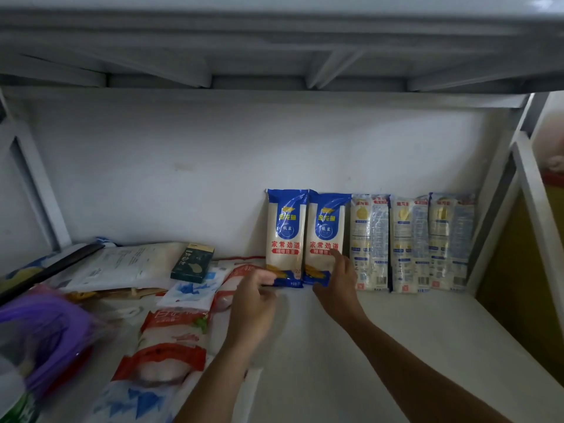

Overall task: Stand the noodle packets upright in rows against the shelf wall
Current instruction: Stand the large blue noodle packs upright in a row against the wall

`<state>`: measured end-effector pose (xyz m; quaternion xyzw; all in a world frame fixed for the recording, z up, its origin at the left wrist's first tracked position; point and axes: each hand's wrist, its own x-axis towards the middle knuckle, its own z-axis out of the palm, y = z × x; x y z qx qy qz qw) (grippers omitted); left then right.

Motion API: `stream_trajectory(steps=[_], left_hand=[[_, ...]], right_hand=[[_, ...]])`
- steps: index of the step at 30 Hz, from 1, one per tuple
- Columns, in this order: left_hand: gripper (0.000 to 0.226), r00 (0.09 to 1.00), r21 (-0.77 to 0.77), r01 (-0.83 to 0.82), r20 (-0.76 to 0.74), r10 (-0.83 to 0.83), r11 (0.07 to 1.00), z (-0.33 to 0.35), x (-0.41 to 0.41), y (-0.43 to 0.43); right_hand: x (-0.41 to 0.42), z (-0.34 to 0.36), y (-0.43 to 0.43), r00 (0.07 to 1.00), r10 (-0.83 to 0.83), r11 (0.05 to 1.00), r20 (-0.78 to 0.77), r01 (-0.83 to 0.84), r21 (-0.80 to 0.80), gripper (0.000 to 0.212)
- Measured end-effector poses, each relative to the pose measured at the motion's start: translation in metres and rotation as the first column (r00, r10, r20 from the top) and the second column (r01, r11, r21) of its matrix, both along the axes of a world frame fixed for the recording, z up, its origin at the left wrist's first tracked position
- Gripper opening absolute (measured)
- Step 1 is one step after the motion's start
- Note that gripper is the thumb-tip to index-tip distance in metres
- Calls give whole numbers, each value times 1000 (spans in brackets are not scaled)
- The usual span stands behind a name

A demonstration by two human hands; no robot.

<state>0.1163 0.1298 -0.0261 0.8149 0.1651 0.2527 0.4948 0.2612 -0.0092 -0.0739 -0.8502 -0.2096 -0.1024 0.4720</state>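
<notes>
- Two upright plastic noodle packets [285,236] [325,239]: blue tops and bottoms, cream middles, red lettering, a yellow logo on the blue.
- Three upright clear-film noodle packets [369,242] [409,245] [450,242]: pale yellow with light-blue printed panels.
- Small cardboard box [191,264]: dark green with a tan top edge.
- Flat plastic bag [171,343]: red and white.
- Flat plastic pouch [195,288]: white with blue triangles.
- Plastic ring [39,325]: purple.
- Painted shelf wall [183,166]: white.
</notes>
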Motion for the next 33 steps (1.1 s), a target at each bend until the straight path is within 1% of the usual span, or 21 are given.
stream_trajectory(steps=[2, 3, 4, 6, 8, 9, 11, 13, 15, 18, 20, 24, 30, 33], left_hand=[[29, 993, 217, 92, -87, -75, 972, -19, 15, 5], [32, 989, 294, 126, -116, -96, 948, -23, 23, 10], [35, 987, 336, 136, -123, -99, 932, -26, 32, 16], [42, 992, 319, 74, -119, -37, 945, -24, 54, 28], [52, 988, 255, -54, -129, 90, 965, -18, 77, 36], [55, 984, 209, -94, -128, 122, 973, -17, 87, 37], [55, 986, 93, -110, -119, 120, 990, -21, 108, 37], [51, 986, 43, -90, -140, 95, 995, -28, 126, 37], [54, 983, 58, -71, -164, 79, 996, -34, 139, 41], [72, 971, 92, 21, -238, 2, 996, -33, 146, 52], [82, 958, 84, 81, -281, -54, 993, -29, 145, 58], [84, 957, 109, 109, -280, -75, 988, -32, 145, 66], [82, 965, 149, 100, -254, -60, 984, -33, 147, 66], [86, 967, 180, 111, -245, -64, 977, -32, 147, 66]], right_hand=[[12, 2, -8, 997, 39, 998, -69, -37, 43, 77], [16, 5, -11, 992, 87, 994, -89, -80, 78, 72], [20, 7, -12, 986, 130, 987, -101, -119, 110, 68], [30, 8, -11, 981, 158, 978, -116, -139, 156, 68], [41, 5, -8, 969, 154, 966, -194, -106, 238, 64], [47, 2, -5, 961, 141, 962, -238, -76, 263, 58], [52, -4, -2, 954, 131, 949, -271, -42, 313, 45], [56, -8, -3, 959, 141, 946, -244, -58, 320, 37], [61, -7, -5, 954, 148, 948, -262, -61, 313, 33], [70, 2, -5, 917, 147, 935, -371, -7, 353, 22], [75, 6, -3, 904, 129, 941, -407, 18, 338, 17], [80, 8, -2, 897, 111, 949, -428, 32, 314, 13], [80, 9, -2, 913, 137, 959, -384, -26, 281, 15], [80, 9, -1, 914, 160, 956, -373, -50, 288, 15]])
